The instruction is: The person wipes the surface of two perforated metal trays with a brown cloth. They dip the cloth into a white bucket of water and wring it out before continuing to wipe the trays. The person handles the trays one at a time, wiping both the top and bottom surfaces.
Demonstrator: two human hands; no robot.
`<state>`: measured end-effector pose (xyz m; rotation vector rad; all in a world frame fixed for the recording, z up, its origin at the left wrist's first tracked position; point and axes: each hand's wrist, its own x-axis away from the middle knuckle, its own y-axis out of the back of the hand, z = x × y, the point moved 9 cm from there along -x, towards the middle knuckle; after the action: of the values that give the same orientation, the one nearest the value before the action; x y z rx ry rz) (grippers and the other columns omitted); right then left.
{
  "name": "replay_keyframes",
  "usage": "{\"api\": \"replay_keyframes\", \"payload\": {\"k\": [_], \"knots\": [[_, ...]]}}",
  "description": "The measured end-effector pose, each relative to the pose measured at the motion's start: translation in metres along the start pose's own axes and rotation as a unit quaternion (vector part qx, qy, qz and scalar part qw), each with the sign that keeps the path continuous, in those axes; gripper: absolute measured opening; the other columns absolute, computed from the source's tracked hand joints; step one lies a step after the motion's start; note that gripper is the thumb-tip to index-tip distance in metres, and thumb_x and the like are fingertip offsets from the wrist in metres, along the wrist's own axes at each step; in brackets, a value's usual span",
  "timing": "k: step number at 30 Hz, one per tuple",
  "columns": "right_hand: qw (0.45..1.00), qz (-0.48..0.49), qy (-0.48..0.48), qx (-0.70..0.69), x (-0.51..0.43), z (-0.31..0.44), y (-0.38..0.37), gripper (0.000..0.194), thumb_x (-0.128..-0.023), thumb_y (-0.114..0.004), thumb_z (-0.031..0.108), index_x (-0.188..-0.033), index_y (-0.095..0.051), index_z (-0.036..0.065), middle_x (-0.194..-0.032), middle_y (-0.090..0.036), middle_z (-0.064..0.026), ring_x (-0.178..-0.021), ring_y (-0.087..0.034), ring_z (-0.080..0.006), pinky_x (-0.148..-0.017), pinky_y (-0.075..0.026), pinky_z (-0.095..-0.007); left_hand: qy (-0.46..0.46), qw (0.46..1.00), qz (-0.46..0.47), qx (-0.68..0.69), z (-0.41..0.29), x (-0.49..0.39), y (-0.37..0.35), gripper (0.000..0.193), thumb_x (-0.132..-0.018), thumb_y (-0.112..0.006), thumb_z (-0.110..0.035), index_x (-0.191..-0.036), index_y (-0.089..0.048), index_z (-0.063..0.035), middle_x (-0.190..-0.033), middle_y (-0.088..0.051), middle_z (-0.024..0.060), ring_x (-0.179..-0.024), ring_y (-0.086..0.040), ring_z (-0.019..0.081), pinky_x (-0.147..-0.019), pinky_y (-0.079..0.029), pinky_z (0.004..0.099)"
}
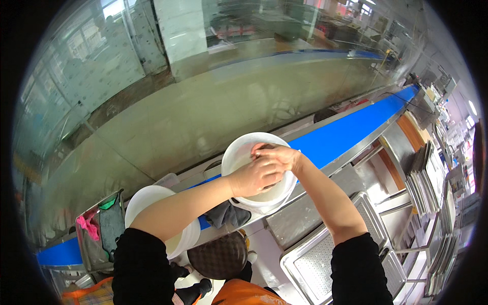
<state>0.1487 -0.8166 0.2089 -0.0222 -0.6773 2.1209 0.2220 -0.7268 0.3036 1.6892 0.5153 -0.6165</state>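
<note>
Both of my hands are together over the mouth of a white plastic bucket, which stands on a blue conveyor belt. My left hand lies nearer to me, its fingers bent against the other hand. Behind it, my right hand has curled fingers, with something reddish at the fingertips; I cannot tell whether that is skin or a held thing. The bucket's contents are mostly hidden, but its inside looks pale. A second white bucket stands to the left, partly behind my left forearm. A dark grey cloth lies between the buckets.
A glass-like panel rises behind the belt. At the left stands a metal-framed holder with a pink cloth. Perforated metal trays are at the lower right, beside racks of stacked trays. A round dark stool is below the belt.
</note>
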Motion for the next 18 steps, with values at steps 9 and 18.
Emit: {"api": "replay_keyframes", "payload": {"k": [9,18], "knots": [[0.915,-0.001,-0.099,0.392,-0.038,-0.009,-0.018,0.025,-0.102,-0.069,0.027,-0.115,-0.076,0.007,-0.111,-0.076,-0.0052,-0.101,-0.067,-0.0149,-0.09,-0.055,-0.0322,-0.133,0.97,0.187,-0.084,0.004,0.019,-0.054,0.012,-0.085,-0.065,-0.018,-0.095,-0.066,-0.011,-0.102,-0.068,0.0067,-0.104,-0.067,0.0256,-0.097,-0.056,0.042],[0.775,-0.081,-0.125,0.614,-0.059,-0.006,-0.015,0.03,-0.091,-0.069,0.028,-0.117,-0.079,0.016,-0.113,-0.079,-0.0065,-0.105,-0.073,-0.0241,-0.095,-0.056,-0.0389,-0.122,0.931,0.271,-0.21,0.032,0.033,-0.125,0.014,-0.087,-0.063,-0.014,-0.099,-0.068,-0.0084,-0.113,-0.073,0.0106,-0.11,-0.07,0.0289,-0.099,-0.055,0.0427]]}}
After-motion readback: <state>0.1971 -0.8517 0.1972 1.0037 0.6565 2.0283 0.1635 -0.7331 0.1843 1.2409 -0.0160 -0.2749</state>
